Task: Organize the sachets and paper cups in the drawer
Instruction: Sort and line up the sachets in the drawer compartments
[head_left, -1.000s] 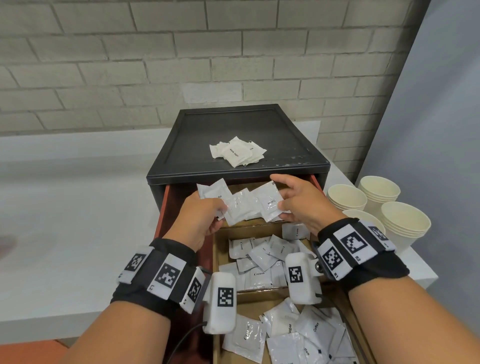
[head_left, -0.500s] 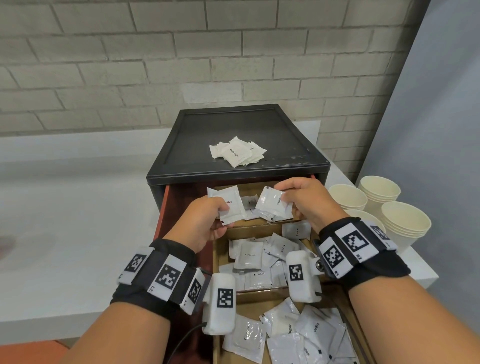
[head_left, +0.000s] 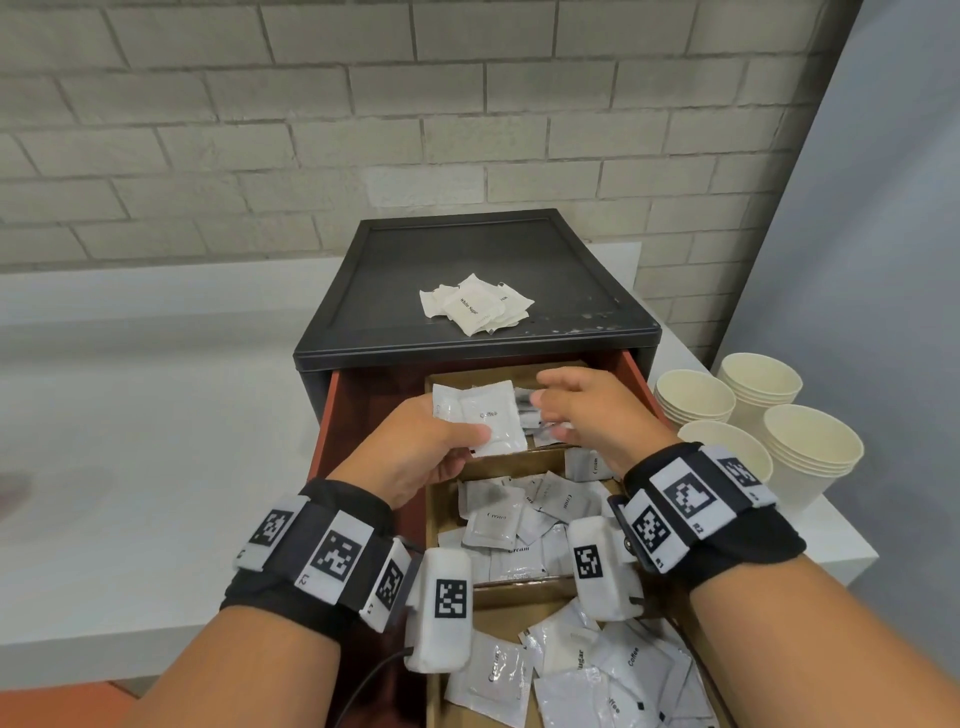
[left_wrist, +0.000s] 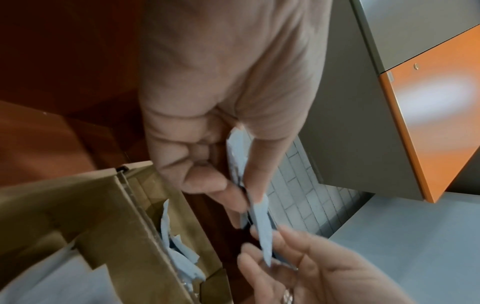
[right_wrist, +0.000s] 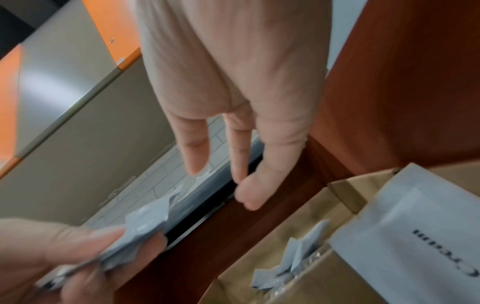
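A small stack of white sachets (head_left: 480, 418), the top one marked Coffee, is pinched between thumb and fingers of the left hand (head_left: 415, 452) above the rear compartment of the open drawer (head_left: 540, 457). The right hand (head_left: 587, 415) hovers just beside it, fingers loosely spread and holding nothing. More sachets fill the nearer compartments; paper cups (head_left: 753, 415) stand stacked to the right.
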